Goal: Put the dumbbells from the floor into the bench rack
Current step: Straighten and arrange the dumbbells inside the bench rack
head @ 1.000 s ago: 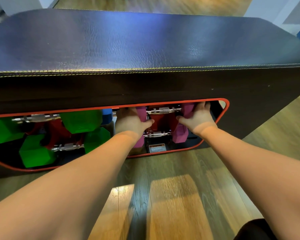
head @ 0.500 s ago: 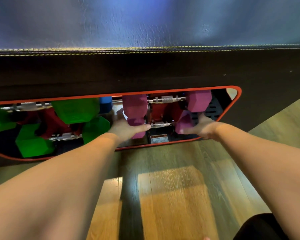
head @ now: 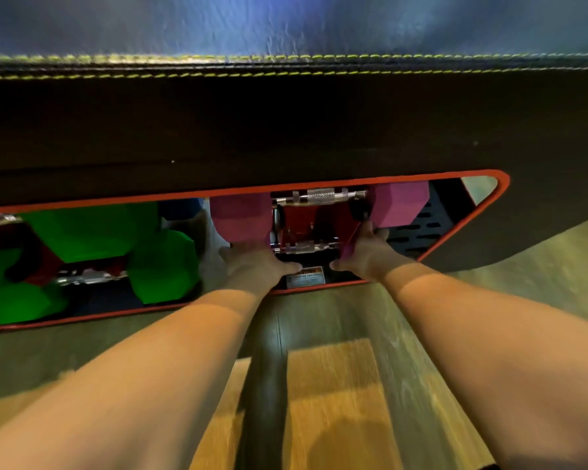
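Down by the floor, both of the person's arms reach into the red-rimmed opening in the side of the black bench, whose padded top carries yellow stitching along its edge. The left hand covers the near left end of the lower pink dumbbell — its thumb points inward toward the middle, but the fingers are hidden behind the hand, so I cannot tell whether they grip or only press. The right hand lies against the other end of that same dumbbell, fingers reaching up and in; there too the hold cannot be made out. Between the two hands shows the dumbbell's metal handle, low in the rack. Just above it sits the upper pink dumbbell, its knurled steel bar resting on the red cradle, one pink head at each side. A small warning label sits on the rack's floor between the wrists. To the left, in the same opening, the green dumbbells are stacked — one high, one low — and a blue shape shows behind them. Wooden floor stretches under the forearms.
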Demonstrator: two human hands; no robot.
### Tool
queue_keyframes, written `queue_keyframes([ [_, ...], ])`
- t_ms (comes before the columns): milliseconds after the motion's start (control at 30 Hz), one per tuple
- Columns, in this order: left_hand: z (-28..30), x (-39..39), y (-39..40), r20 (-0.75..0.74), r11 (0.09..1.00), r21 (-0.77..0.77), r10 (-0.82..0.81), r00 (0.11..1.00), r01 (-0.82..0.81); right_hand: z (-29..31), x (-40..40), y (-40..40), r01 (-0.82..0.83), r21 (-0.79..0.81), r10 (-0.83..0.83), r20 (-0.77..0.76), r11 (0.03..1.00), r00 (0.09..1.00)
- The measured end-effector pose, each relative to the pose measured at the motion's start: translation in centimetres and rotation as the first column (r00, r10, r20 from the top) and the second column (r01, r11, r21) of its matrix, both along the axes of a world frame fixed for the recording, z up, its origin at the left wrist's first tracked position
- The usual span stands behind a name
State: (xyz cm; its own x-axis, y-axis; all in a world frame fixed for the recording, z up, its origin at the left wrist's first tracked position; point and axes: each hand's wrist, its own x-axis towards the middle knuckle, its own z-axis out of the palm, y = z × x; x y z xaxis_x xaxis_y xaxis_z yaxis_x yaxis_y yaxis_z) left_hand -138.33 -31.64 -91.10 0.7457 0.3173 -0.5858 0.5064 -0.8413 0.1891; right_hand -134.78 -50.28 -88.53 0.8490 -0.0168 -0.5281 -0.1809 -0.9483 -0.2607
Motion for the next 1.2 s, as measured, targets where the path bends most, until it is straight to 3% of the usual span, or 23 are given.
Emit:
queue_keyframes([
  [167,-0.3,-0.7,-0.4,0.112,0.953,0.248,-0.209,0.972,0.176,-0.6,0.6,1.2,0.03,-0.141,-0.033,-0.016,0.989,0.999],
  [300,-0.9,-0.9,-0.5,0.16,0.954,0.216,-0.244,0.956,0.207,-0.4,0.9,1.5,0.055,-0.202,-0.057,-0.005,0.978,0.998],
  [433,-0.2,0.0,-0.2,0.131,0.982,0.059,-0.187,0.974,0.18,0.0,0.6,1.9,0.077,-0.25,-0.091,-0.044,0.965,0.995],
  [733,2.2,-1.2,0.2,0.031,0.939,0.248,-0.254,0.967,0.238,0.4,0.3,2.4,-0.012,-0.265,0.004,-0.03,0.964,1.0],
  [1000,1.8,-1.7,0.6,0.139,0.933,0.245,-0.304,0.943,0.265,1.0,0.7,2.5,-0.029,-0.246,0.011,-0.073,0.969,0.997],
  [1200,0.1,-0.7,1.0,0.129,0.956,0.186,-0.251,0.959,0.226,1.5,0.4,2.5,0.02,-0.229,-0.04,-0.082,0.973,0.996],
])
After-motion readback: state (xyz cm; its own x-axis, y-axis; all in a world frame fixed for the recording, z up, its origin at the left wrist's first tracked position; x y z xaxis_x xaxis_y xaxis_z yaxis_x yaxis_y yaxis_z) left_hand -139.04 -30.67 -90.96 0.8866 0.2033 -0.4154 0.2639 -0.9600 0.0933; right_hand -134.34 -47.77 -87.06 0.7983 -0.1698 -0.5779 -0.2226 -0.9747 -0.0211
